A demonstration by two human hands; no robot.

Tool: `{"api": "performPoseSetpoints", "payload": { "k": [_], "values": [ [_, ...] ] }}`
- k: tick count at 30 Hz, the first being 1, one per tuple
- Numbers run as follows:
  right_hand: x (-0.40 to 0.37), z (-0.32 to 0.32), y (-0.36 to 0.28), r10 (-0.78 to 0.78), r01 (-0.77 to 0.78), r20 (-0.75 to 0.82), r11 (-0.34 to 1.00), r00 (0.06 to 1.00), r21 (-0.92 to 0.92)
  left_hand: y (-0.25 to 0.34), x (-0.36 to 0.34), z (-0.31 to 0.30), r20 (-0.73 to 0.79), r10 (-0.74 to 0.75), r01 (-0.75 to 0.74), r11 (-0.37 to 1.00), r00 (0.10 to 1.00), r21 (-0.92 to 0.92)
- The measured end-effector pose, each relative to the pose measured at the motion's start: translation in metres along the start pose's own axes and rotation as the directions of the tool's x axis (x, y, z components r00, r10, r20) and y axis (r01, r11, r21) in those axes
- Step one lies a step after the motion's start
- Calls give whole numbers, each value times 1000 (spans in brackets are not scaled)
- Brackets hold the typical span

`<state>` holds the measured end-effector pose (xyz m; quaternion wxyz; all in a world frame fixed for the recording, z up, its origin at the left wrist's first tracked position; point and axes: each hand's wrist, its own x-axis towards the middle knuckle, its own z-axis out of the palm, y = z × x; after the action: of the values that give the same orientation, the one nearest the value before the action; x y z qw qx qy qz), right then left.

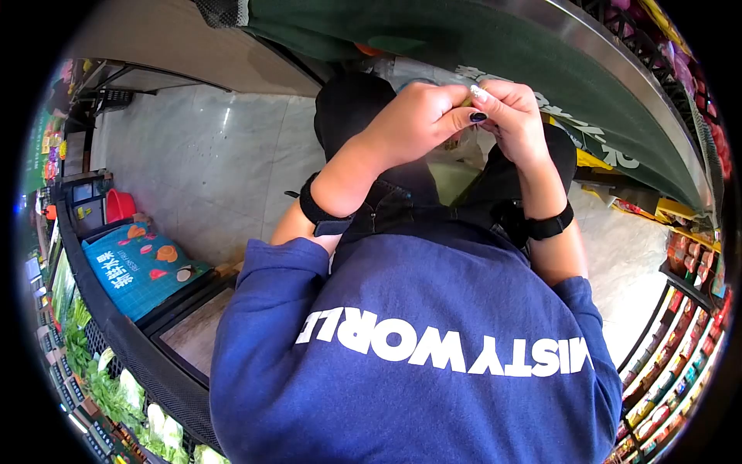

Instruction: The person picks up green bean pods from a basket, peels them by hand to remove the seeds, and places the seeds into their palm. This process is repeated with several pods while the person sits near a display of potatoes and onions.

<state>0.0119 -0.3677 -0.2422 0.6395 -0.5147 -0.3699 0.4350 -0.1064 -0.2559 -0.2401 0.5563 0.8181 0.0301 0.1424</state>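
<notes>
My left hand [423,122] and my right hand [512,122] meet in front of my knees, their fingertips pressed together. Both are closed in a pinch. A sliver of a small yellow-green thing [467,101] shows between the fingers; its kind is too hidden to tell. The left thumb has a dark nail, the right thumb a pale glittery one. Below the hands, between my dark trouser legs, lies a pale green surface [454,179], partly covered by my legs; I cannot make out what it is.
A dark green cloth [533,58] with white lettering hangs from a metal-edged stand ahead. To the left are grey floor tiles [224,155], a red bucket [120,206], a blue printed box [139,267] and leafy vegetables [116,394]. Packaged goods [668,363] line shelves at right.
</notes>
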Motion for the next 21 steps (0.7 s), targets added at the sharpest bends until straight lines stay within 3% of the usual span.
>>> {"api": "performPoseSetpoints", "payload": {
  "k": [2, 4, 5, 7, 10, 14, 16, 18, 21],
  "values": [
    [-1, -4, 2, -16, 16, 32, 1000, 999, -17, 1, 0, 1, -13, 15, -14, 1000, 1000, 19],
    [-2, -4, 0, -32, 34, 65, 999, 997, -34, -5, -1, 3, 22, -29, 33, 975, 999, -218],
    [-3, -2, -3, -38, 35, 105, 999, 994, 30, -7, -1, 3, 22, -28, 32, 975, 999, -218],
    [-4, 1, -9, -47, 34, 146, 995, 988, 93, -9, -3, 1, 140, -104, 158, 871, 985, -465],
    [-4, 2, -12, -40, 26, 163, 996, 986, 90, -7, -3, 1, 106, -70, 114, 857, 992, -502],
    [-2, -5, -15, -37, 58, 170, 991, 985, -121, -10, -1, 4, 22, -85, 83, 834, 996, -545],
    [-2, -8, -16, 2, 32, 178, 982, 984, -189, -10, 1, -2, -37, 80, -84, 990, 996, -113],
    [-4, -7, -17, 89, -51, 177, 977, 980, -206, -1, 0, -4, -82, 130, -134, 990, 988, -38],
    [-3, -5, -24, 37, 20, 246, 974, 969, -225, 1, 0, -6, -99, 197, -194, 980, 975, 35]
  ]
}}
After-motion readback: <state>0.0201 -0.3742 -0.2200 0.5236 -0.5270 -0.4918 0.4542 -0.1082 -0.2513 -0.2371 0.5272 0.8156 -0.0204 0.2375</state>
